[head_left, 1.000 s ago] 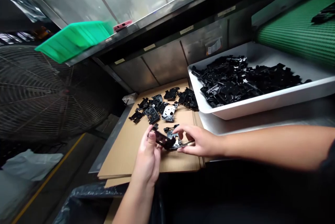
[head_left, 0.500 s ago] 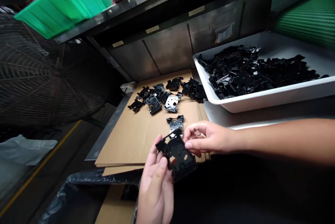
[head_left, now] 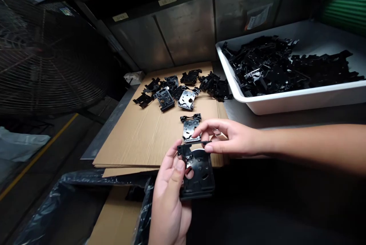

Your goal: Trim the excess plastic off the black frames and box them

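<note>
My left hand (head_left: 168, 193) is low in the picture, holding a black plastic bracket (head_left: 199, 174) upright by its left side. My right hand (head_left: 231, 138) reaches in from the right, and its thumb and forefinger pinch the bracket's thin top edge. Just beyond the fingertips, a black-and-silver bracket with a metal plate (head_left: 190, 128) lies on a cardboard sheet (head_left: 137, 142). A loose group of similar parts (head_left: 174, 92) lies further back on the sheet. The bracket's lower edge is in shadow.
A white tray (head_left: 286, 102) heaped with black parts stands to the right of the cardboard. A steel cabinet front (head_left: 185, 35) rises behind. A large fan guard (head_left: 48, 58) stands at left, a black plastic bag (head_left: 54, 207) lies at lower left, and a green ribbed belt (head_left: 345, 12) runs top right.
The bracket has turned to show its flat face and risen off the cardboard toward me. My right hand has moved from the sheet to its top edge. The view has tilted downward.
</note>
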Motion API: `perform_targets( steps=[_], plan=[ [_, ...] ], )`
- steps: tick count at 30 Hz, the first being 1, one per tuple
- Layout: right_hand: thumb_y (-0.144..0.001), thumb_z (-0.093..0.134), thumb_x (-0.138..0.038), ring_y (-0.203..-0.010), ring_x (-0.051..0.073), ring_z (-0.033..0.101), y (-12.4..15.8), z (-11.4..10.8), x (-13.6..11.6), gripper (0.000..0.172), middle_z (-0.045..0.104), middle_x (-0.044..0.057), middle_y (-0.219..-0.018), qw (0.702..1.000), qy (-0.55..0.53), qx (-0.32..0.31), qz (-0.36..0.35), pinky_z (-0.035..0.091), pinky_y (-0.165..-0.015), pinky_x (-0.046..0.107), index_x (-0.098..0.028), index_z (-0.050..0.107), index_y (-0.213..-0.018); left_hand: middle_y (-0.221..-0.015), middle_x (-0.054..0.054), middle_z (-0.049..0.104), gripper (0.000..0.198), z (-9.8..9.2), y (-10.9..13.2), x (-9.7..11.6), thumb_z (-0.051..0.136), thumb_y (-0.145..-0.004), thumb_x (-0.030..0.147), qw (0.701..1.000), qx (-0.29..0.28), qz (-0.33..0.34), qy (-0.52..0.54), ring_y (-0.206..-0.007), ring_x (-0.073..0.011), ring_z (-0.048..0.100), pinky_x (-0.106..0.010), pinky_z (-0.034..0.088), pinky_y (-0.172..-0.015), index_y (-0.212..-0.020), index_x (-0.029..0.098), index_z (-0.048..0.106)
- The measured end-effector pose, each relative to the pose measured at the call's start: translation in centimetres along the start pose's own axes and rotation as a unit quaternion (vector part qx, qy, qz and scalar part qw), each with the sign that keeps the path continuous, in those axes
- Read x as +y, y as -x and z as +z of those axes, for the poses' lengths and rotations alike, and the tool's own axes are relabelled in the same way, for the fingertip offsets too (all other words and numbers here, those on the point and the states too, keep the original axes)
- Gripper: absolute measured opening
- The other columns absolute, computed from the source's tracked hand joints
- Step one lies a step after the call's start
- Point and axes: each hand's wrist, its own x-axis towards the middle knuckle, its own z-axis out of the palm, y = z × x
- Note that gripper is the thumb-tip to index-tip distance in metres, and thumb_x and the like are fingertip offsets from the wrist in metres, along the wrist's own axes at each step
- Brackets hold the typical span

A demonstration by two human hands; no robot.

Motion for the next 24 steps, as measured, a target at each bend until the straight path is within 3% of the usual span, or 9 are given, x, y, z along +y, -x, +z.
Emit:
perform_targets(
  steps=[3, 6, 8, 11, 15, 18, 21, 24],
  plan=[
    [-0.096, 0.083, -0.031, -0.089, 0.011, 0.068, 0.0, 0.1, -0.4, 0.032, 0.069, -0.002, -0.093, 1.0, -0.004, 0.028, 0.003, 0.056, -0.088, 0.028, -0.017, 0.068, -0.121, -0.145, -0.006, 0.077, 0.054, -0.4, 0.0, -0.5, 0.085, -0.091, 0.055, 0.999, -0.024, 0.023, 0.034, -0.125, -0.0271, 0.078, -0.031, 0.067, -0.1, -0.14, 0.035, 0.078],
    [-0.092, 0.089, -0.04, -0.082, 0.013, 0.071, 0.0, 0.6, -0.6, 0.036, 0.074, -0.001, -0.084, 0.995, -0.038, 0.091, 0.016, 0.058, -0.085, 0.03, -0.017, 0.065, -0.105, -0.158, -0.008, 0.069, 0.088, -0.6, 0.2, -1.3, 0.084, -0.08, 0.078, 0.99, -0.076, 0.092, 0.07, -0.145, -0.0376, 0.066, -0.044, 0.063, -0.114, -0.155, 0.036, 0.068],
    [-0.084, 0.096, -0.042, -0.078, 0.012, 0.072, 0.3, 1.2, -0.7, 0.045, 0.073, -0.002, -0.083, 0.991, -0.065, 0.116, 0.027, 0.058, -0.079, 0.028, -0.019, 0.06, -0.097, -0.164, -0.006, 0.063, 0.098, -0.4, 0.4, -1.9, 0.093, -0.073, 0.072, 0.984, -0.082, 0.145, 0.06, -0.151, -0.0385, 0.061, -0.045, 0.06, -0.118, -0.16, 0.04, 0.061],
    [-0.078, 0.101, -0.039, -0.071, 0.009, 0.066, 0.8, 2.0, -0.8, 0.05, 0.069, -0.004, -0.084, 0.992, -0.072, 0.094, 0.033, 0.054, -0.068, 0.023, -0.019, 0.058, -0.094, -0.175, -0.001, 0.051, 0.092, 0.3, 0.5, -2.5, 0.1, -0.078, 0.044, 0.983, -0.058, 0.172, 0.011, -0.161, -0.0354, 0.049, -0.044, 0.054, -0.125, -0.16, 0.05, 0.058],
    [-0.086, 0.093, -0.052, -0.065, 0.009, 0.058, 1.3, 1.9, -1.2, 0.048, 0.065, -0.004, -0.081, 0.998, 0.004, 0.045, 0.037, 0.048, -0.06, 0.023, -0.02, 0.058, -0.091, -0.184, 0.002, 0.036, 0.078, 0.9, 0.4, -2.5, 0.094, -0.084, 0.05, 0.979, -0.055, 0.195, 0.002, -0.169, -0.04, 0.035, -0.052, 0.05, -0.128, -0.156, 0.048, 0.063],
    [-0.101, 0.074, -0.06, -0.073, 0.012, 0.06, 1.4, 1.2, -2.0, 0.042, 0.068, 0.0, -0.087, 0.984, 0.168, 0.047, -0.031, 0.049, -0.067, 0.026, -0.02, 0.066, -0.093, -0.181, -0.001, 0.043, 0.082, 0.7, 0.2, -2.4, 0.093, -0.086, 0.049, 0.98, -0.037, 0.196, 0.003, -0.167, -0.0388, 0.039, -0.049, 0.053, -0.126, -0.16, 0.049, 0.057],
    [-0.119, 0.038, -0.046, -0.088, 0.017, 0.066, 1.6, 0.6, -3.0, 0.046, 0.073, 0.004, -0.096, 0.937, 0.315, 0.052, -0.144, 0.053, -0.084, 0.032, -0.019, 0.071, -0.102, -0.163, -0.005, 0.064, 0.091, 0.3, 0.2, -2.5, 0.091, -0.089, 0.043, 0.978, -0.042, 0.206, 0.002, -0.16, -0.0346, 0.052, -0.05, 0.053, -0.124, -0.167, 0.053, 0.045],
    [-0.116, 0.046, -0.034, -0.086, 0.017, 0.065, 2.0, 0.8, -3.7, 0.031, 0.071, 0.004, -0.095, 0.888, 0.412, 0.064, -0.196, 0.052, -0.081, 0.031, -0.02, 0.071, -0.104, -0.149, -0.004, 0.074, 0.088, 0.3, 0.4, -2.7, 0.09, -0.091, 0.039, 0.972, -0.06, 0.225, -0.004, -0.152, -0.0321, 0.062, -0.051, 0.053, -0.123, -0.165, 0.055, 0.044]
  ],
)
